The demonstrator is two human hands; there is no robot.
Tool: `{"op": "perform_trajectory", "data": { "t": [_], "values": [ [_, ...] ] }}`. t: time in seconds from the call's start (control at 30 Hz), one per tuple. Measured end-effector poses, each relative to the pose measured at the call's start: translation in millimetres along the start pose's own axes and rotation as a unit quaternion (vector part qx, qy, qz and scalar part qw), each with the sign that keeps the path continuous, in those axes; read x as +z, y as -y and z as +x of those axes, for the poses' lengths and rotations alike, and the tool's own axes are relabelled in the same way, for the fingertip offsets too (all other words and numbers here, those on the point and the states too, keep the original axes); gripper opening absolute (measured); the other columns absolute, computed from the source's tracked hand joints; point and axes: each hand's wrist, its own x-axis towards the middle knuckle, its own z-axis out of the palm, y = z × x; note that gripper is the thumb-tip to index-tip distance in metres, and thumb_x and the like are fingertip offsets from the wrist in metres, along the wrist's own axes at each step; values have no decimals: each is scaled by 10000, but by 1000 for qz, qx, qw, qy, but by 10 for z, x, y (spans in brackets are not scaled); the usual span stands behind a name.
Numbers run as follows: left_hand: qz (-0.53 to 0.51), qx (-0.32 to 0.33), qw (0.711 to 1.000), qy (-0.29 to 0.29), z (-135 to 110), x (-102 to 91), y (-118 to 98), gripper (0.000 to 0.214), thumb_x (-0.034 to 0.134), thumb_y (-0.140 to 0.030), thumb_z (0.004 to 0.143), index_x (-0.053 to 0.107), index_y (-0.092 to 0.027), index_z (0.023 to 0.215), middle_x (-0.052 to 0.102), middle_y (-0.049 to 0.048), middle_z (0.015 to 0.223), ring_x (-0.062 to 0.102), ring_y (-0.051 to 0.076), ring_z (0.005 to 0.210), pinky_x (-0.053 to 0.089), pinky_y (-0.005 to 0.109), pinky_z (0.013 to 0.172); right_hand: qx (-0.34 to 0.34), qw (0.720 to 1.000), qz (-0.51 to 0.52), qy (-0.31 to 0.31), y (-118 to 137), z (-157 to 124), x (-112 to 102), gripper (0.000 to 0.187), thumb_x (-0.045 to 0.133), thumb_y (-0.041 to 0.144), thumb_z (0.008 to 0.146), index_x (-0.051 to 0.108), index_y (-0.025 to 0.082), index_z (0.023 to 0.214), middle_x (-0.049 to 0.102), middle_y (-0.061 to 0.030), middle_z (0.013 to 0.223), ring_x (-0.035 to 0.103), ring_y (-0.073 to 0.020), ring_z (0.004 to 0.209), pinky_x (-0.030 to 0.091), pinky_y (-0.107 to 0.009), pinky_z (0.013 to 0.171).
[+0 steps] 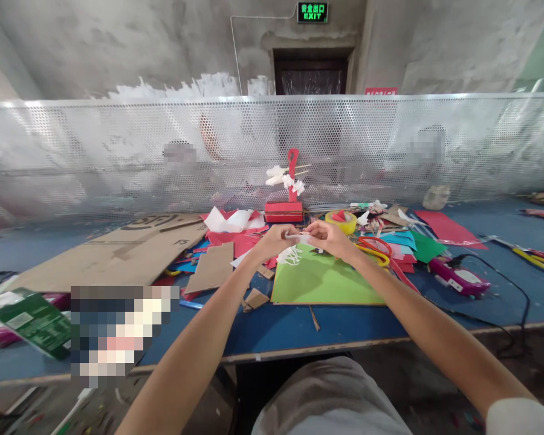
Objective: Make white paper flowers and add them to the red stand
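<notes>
- Pinching a thin white strip (304, 239) in closed fingertips, left hand (280, 238) and right hand (329, 239) hover over the far edge of the lime-green sheet (330, 283).
- Light, even tension should likely prevent tearing.

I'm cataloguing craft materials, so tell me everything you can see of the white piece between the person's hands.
The white piece is small and looks thin, like paper. It spans roughly level between the left hand and the right hand, pinched by the fingertips of both, and appears over the far part of the lime-green sheet. Narrow white strands show just below the left hand; whether they join it is unclear. Fingers hide its full outline.
</notes>
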Motion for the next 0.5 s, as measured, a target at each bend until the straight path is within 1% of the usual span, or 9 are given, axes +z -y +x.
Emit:
{"op": "perform_trajectory", "data": {
  "t": [0.07, 0.13, 0.2, 0.3, 0.4, 0.47, 0.5],
  "values": [
    [11, 22, 1000, 7, 1, 13, 13, 226, 696, -321, 768, 669, -135, 895, 677, 47, 858, 574, 129, 733, 426, 244, 675, -4, 1000, -9, 4, 2, -5, 6, 325, 722, 345, 762, 618, 178, 1021, 683, -55, 874, 634, -165, 746, 495, -291, 656],
    [21, 35, 999, 18, 2, 29, 25, 260, 698, -347, 774, 673, -142, 932, 692, 62, 910, 599, 148, 784, 441, 256, 709, -11, 1000, -19, 8, -4, -9, 15, 324, 714, 363, 771, 615, 179, 1018, 682, -53, 865, 630, -164, 736, 488, -289, 649],
    [37, 40, 998, 18, 3, 41, 34, 250, 677, -360, 797, 679, -145, 923, 697, 64, 889, 608, 157, 785, 445, 260, 715, -23, 999, -25, 7, -12, -12, 25, 313, 713, 385, 772, 612, 182, 987, 676, -51, 866, 630, -169, 756, 491, -293, 667],
    [77, 48, 996, 13, 2, 40, 41, 205, 627, -338, 834, 685, -148, 886, 692, 51, 835, 604, 151, 758, 438, 255, 713, -38, 998, -40, 4, -9, -22, 35, 287, 701, 418, 782, 593, 187, 914, 657, -44, 848, 616, -169, 762, 489, -294, 684],
    [108, 46, 993, 25, 2, 31, 54, 200, 600, -332, 846, 679, -149, 862, 675, 39, 803, 586, 143, 726, 422, 247, 681, -56, 996, -72, 20, 30, -48, 43, 245, 628, 425, 845, 584, 192, 906, 637, -32, 828, 583, -158, 722, 462, -284, 663],
    [92, 33, 995, 35, 7, 31, 82, 201, 596, -332, 840, 667, -146, 864, 658, 32, 780, 567, 136, 693, 411, 242, 647, -75, 990, -113, 29, 74, -71, 52, 228, 608, 416, 863, 595, 200, 935, 638, -26, 843, 573, -161, 729, 444, -284, 674],
    [72, 26, 996, 40, 12, 34, 102, 195, 598, -327, 833, 661, -144, 864, 647, 27, 769, 558, 130, 677, 406, 238, 632, -88, 986, -139, 32, 97, -81, 59, 227, 629, 408, 849, 602, 206, 950, 644, -26, 870, 575, -169, 754, 439, -288, 693]
  ]
}}
